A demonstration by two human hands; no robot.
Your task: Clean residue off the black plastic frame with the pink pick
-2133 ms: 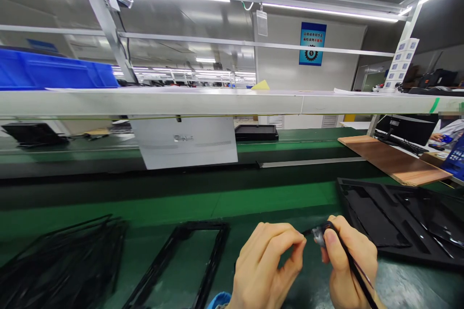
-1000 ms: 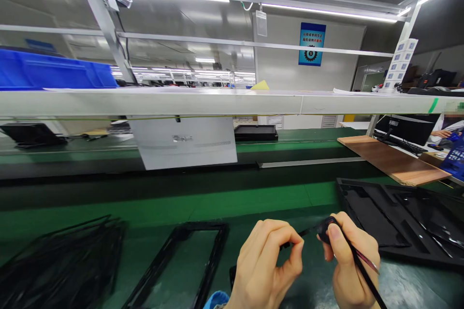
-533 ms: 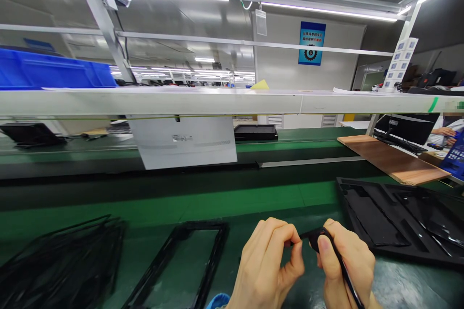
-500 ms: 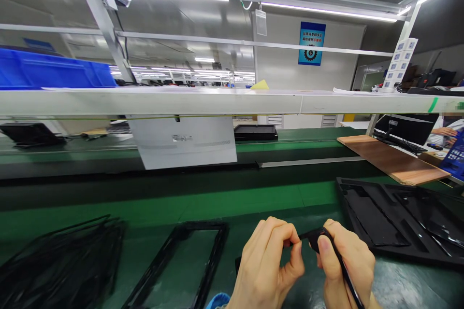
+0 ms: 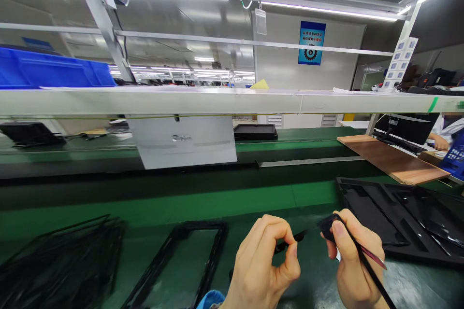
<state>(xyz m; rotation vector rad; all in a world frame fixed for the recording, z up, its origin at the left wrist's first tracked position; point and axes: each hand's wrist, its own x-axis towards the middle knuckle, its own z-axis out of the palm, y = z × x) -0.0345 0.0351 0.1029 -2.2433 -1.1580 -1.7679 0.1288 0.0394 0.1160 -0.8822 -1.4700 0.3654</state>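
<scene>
My left hand pinches a small thin black strip between thumb and forefinger; most of it is hidden by the fingers. A short gap to the right, my right hand is closed on a black part with a blunt end. From that grip a long dark band runs down to the lower right, and a reddish pointed piece sticks out past the palm. Left of my hands a black rectangular frame lies on the green work surface.
Stacked thin black frames lie at far left. A black tray with dark glossy parts stands at right, near a wooden board. A white sheet hangs under the shelf. A co-worker's hand shows at far right.
My hands have moved apart. The right one has shifted right, its black part now away from the left fingers, and the reddish piece has come into view. The left hand has barely moved.
</scene>
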